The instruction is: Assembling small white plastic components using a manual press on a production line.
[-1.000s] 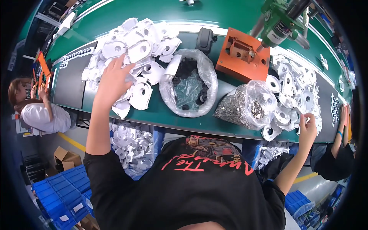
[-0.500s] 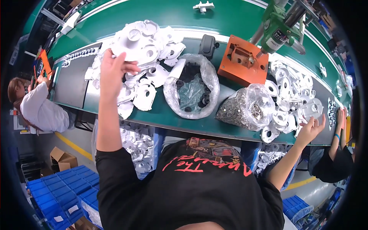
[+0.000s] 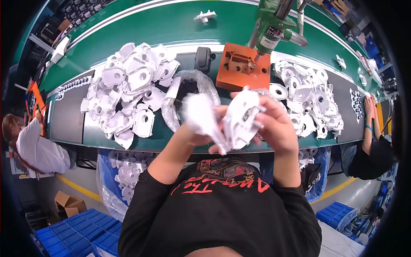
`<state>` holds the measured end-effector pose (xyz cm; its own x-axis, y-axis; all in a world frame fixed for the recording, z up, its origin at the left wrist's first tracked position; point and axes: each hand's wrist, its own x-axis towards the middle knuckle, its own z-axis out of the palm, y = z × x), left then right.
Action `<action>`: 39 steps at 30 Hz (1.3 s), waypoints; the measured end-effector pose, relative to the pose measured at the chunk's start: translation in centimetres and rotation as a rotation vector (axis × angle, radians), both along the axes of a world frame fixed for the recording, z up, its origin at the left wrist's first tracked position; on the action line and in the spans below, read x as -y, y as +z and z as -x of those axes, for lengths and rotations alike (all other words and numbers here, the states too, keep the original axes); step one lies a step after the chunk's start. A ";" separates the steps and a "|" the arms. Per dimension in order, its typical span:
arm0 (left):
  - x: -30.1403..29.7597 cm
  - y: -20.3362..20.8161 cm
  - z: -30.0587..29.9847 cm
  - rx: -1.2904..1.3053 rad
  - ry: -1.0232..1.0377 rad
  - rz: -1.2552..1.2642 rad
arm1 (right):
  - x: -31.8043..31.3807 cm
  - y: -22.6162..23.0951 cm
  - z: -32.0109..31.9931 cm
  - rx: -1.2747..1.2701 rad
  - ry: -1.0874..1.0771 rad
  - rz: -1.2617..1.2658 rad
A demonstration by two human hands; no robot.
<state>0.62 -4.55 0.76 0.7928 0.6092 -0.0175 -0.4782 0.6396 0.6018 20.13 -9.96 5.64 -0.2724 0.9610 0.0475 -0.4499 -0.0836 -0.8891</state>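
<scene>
In front of my chest, my left hand (image 3: pixel 192 133) grips a white plastic housing (image 3: pixel 199 112), smeared by motion. Close beside it, my right hand (image 3: pixel 279 124) holds another white plastic housing (image 3: pixel 240 112) with a hole and ribs showing, its fingers wrapped round the right edge. The lower ends of the two housings meet or overlap; I cannot tell whether they are joined. Behind the hands is a clear plastic bag (image 3: pixel 170 107) of small dark parts, partly covered. The bag of screws is mostly hidden by my hands.
White housings lie in a left heap (image 3: pixel 128 85) and a right heap (image 3: pixel 306 94). An orange fixture block (image 3: pixel 239 81) sits under a green press (image 3: pixel 269 34), beside a black case (image 3: pixel 203 59). Blue crates (image 3: pixel 81 231) stand on the floor. Other people work at both sides.
Both hands have come together in the middle from the left and right heaps, each bringing a white housing. The view has shifted slightly.
</scene>
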 end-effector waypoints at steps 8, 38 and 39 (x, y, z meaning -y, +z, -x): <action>0.2 0.0 -0.8 0.026 -0.117 -0.005 | 0.3 -0.7 0.4 -0.247 0.170 0.111; 3.2 0.6 2.5 -0.342 0.595 -0.306 | 1.3 0.3 2.9 0.405 -0.165 0.094; 2.6 0.7 2.6 -0.374 0.618 -0.420 | 1.6 0.5 2.2 0.416 -0.164 0.061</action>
<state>-1.93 -7.16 1.49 0.3008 0.9470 0.1124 -0.3909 0.0150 0.9203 17.94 -11.55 6.15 -0.1006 0.9907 -0.0919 -0.0673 -0.0989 -0.9928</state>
